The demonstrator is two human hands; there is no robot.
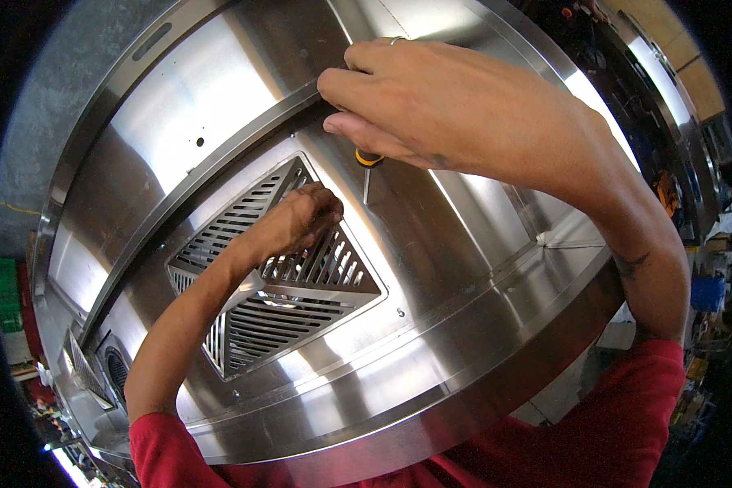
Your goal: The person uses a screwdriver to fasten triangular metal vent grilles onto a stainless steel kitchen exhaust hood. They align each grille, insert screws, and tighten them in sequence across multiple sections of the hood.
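Observation:
My right hand [423, 102] is closed around a screwdriver, with a ring on one finger. Only part of the screwdriver's yellow-and-black handle [369, 156] shows below the palm, its thin metal shaft pointing down toward the steel. To the left, my left hand [301, 218] is over the upper right side of a square slotted metal grille [321, 290]. Its fingers are curled in, and what they grip, if anything, is hidden. The grille, with slots in triangular sections, sits in a brushed steel panel [431, 244].
A raised steel rim [577, 321] curves along the near side of the panel. Beyond a ridge lies another steel section [195, 106] with a small hole. At the lower left are a round black vent [116, 370] and a green crate [6, 293]. Clutter stands at the right.

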